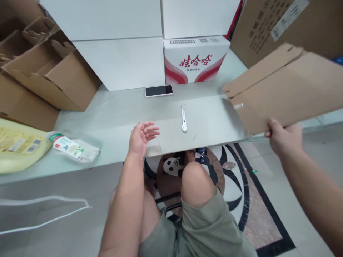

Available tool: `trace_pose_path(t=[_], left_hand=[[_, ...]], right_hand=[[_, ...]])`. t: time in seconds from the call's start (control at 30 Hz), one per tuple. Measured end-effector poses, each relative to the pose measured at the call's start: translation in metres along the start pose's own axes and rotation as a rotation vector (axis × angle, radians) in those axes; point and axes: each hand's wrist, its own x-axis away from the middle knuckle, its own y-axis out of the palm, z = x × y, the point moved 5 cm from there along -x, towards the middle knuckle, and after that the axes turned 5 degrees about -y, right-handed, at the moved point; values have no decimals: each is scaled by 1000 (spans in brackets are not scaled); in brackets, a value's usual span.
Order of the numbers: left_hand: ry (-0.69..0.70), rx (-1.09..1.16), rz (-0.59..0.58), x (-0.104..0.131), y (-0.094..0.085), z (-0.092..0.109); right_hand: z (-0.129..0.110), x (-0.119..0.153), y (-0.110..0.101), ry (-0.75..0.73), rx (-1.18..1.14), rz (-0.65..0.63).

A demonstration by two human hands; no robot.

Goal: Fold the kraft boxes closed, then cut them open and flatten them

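My right hand [285, 137] grips the lower edge of a flattened cardboard box [289, 92], thumb on the near face; the fingers behind are partly hidden. The cardboard is tilted over the right end of the table [166, 117]. My left hand [143, 137] hovers by the table's front edge, empty, with its fingers apart. Between the two hands lies a utility knife [183, 119] with a pale handle, its blade end pointing away from me. Farther back, a phone [159, 91] with a dark screen rests flat near the white boxes.
White cartons [120, 64] are stacked along the back, beside a red-and-white carton [194, 62]. Open brown boxes [66, 80] stand at left. Near them lie a clear plastic bottle [75, 148] and a yellow container [21, 146]. A large brown carton [289, 25] is at back right.
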Motion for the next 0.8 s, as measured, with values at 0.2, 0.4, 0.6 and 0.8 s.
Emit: trace_pose_path(t=[0.2,0.4,0.6,0.8], left_hand=[[-1,-30,27,-8,-3,2],[29,-41,11,-8,-15,10],[37,3,47,4,-44,14],[150,66,62,16,-80,32]], right_hand=[[-36,-68,74,111,-159,-113],[-10,13,122,194,52,-485],[-20,51,160,157,158,-659],[-59,75,238,-21,192,-817]])
